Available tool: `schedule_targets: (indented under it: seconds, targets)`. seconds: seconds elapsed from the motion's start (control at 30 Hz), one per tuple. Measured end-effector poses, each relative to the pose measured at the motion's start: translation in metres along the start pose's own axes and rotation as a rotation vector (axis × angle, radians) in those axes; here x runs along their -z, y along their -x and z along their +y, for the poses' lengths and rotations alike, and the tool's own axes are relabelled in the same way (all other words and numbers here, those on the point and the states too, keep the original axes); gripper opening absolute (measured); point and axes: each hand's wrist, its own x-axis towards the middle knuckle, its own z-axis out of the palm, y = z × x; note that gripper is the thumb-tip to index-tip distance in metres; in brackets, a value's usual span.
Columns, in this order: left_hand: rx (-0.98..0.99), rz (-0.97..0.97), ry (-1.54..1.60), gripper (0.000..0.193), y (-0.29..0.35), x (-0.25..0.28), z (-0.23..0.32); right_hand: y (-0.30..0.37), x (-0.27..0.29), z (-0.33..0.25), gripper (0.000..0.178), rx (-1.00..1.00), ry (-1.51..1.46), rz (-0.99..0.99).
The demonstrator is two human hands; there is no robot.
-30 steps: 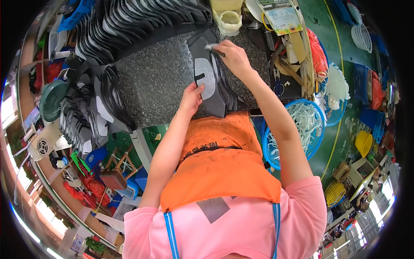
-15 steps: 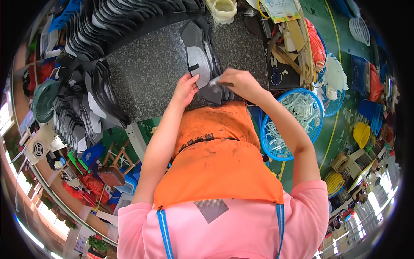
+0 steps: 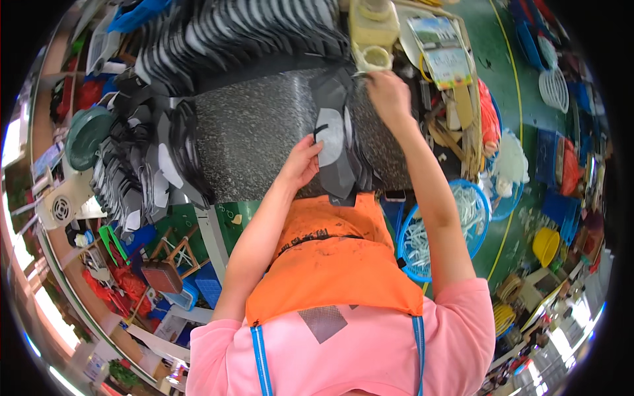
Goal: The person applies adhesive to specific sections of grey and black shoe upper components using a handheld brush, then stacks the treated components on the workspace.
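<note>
My left hand (image 3: 304, 160) is closed at the left edge of a dark sheet piece (image 3: 332, 102), pinching it beside its pale grey patch (image 3: 334, 140). A short black strip (image 3: 320, 131) sticks out from the patch near my fingertips. More dark pieces lie under this one, their edges fanned out on the right. My right hand (image 3: 391, 98) is closed at the near rim of a cream-coloured pot (image 3: 376, 58). It grips a small brush, mostly hidden by the fingers and the pot's rim.
Long rows of stacked dark pieces (image 3: 244, 33) line the back of the speckled worktop (image 3: 247, 138), with more stacks (image 3: 155, 165) at left. A yellowish container (image 3: 373, 26) stands behind the pot. On the right are scraps, a printed card (image 3: 449, 63) and a blue basket (image 3: 401, 247) of pale strips.
My right hand has moved with the brush from the grey patch, away from me, to the pot. My left hand still pinches the dark piece. The whole view has shifted.
</note>
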Motion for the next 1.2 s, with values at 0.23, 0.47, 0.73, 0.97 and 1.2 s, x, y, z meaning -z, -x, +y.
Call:
schedule_targets:
  seconds: [0.23, 0.47, 0.73, 0.97, 1.2]
  targets:
    - [-0.239, -0.038, 0.016, 0.035, 0.025, 0.003, 0.095, -0.07, -0.009, 0.083, 0.034, -0.246, -0.021, 0.031]
    - [-0.87, 0.281, -0.064, 0.037, 0.065, 0.152, 0.309, -0.037, 0.021, 0.056, 0.053, -0.378, 0.0, 0.187]
    - [-0.68, 0.544, -0.131, 0.036, -0.008, 0.277, 0.425, 0.095, 0.012, 0.064, 0.02, -0.464, 0.041, 0.058]
    - [-0.873, 0.687, -0.011, 0.073, -0.008, 0.311, 0.409, 0.118, 0.01, 0.031, 0.016, -0.456, 0.021, -0.077]
    - [-0.41, 0.69, -0.769, 0.058, 0.119, 0.254, 0.262, 0.097, -0.014, -0.097, 0.019, -0.604, -0.555, -0.34]
